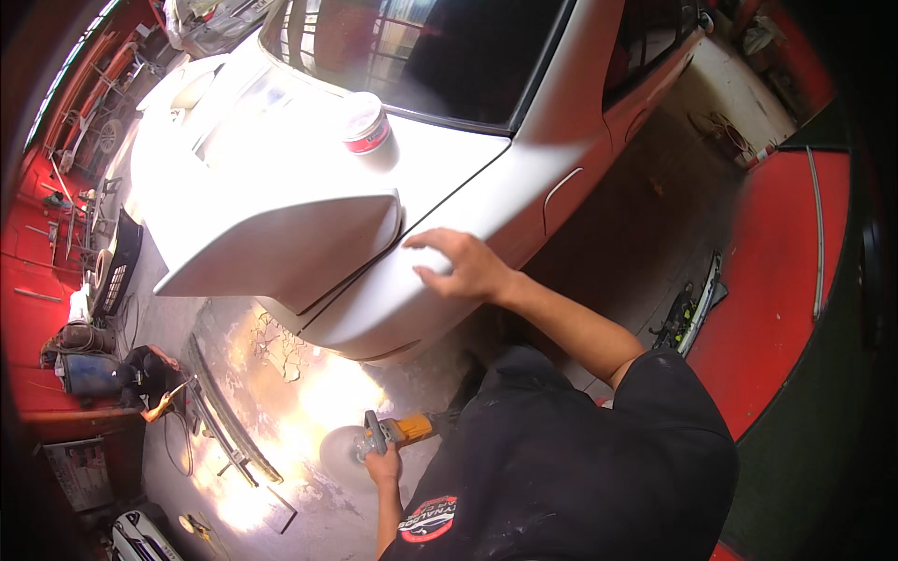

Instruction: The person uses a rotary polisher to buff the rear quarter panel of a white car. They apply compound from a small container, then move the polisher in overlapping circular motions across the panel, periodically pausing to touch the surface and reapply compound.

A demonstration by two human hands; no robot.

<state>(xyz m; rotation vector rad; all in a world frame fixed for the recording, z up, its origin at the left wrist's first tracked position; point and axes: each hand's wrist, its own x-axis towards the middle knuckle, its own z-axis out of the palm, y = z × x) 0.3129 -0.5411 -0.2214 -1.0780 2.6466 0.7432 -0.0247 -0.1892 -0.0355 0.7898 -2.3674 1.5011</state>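
Note:
My left hand (382, 465) is closed around the side handle of a yellow power polisher (410, 429), low beside my body. A large round pale disc (344, 455) is on its front end, apart from the car. My right hand (458, 263) is at the rear corner of a white car (486, 206), thumb and fingers curved apart. White shows between them; I cannot tell whether the fingertips touch the paint. Just left of that hand rises the car's white rear spoiler (299, 238). A white tub with a red label (366, 124) stands on the trunk lid.
Another person in dark clothes (150, 374) is bent over at the left, near a long curved strip (229, 411) on the floor. A black bumper (120, 262) leans by the red wall. To my right are a red panel (776, 271) and loose car parts (692, 304).

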